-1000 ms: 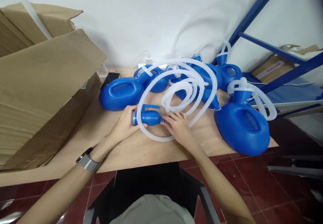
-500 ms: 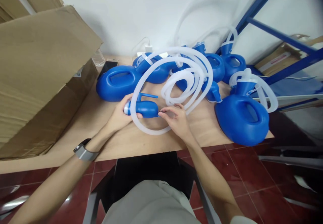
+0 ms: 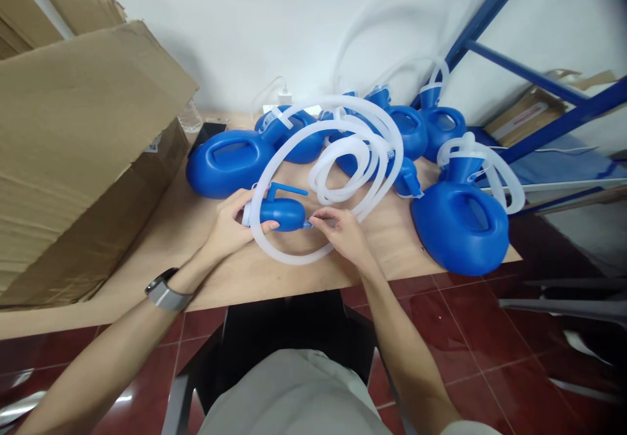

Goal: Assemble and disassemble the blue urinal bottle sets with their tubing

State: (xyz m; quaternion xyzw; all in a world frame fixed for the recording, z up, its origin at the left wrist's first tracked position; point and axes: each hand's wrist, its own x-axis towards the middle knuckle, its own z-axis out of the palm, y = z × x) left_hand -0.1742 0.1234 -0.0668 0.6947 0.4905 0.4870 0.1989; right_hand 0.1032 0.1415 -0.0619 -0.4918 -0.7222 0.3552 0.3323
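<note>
My left hand (image 3: 231,225) is wrapped round the wide pale-rimmed end of a blue plastic cup with a side handle (image 3: 284,215), held sideways just above the table. At the narrow end of this cup, a small pale tip (image 3: 307,224) shows. Thumb and forefinger of my right hand (image 3: 347,234) pinch closed right at that tip; what lies between them is too small to make out. A translucent white hose (image 3: 280,256) loops across the cup and under my right hand, then winds into coils behind.
Several blue jugs stand about: one on its side at left (image 3: 230,183), one at right (image 3: 458,239) near the table edge, others along the wall. Another blue cup (image 3: 406,177) lies behind the coils. A large cardboard box (image 3: 93,154) fills the left. Blue metal shelving (image 3: 524,72) rises at right.
My right fingertips have drawn slightly away from the cup's narrow end, and a pale tip now shows there. The view has shifted slightly; my left hand keeps its hold.
</note>
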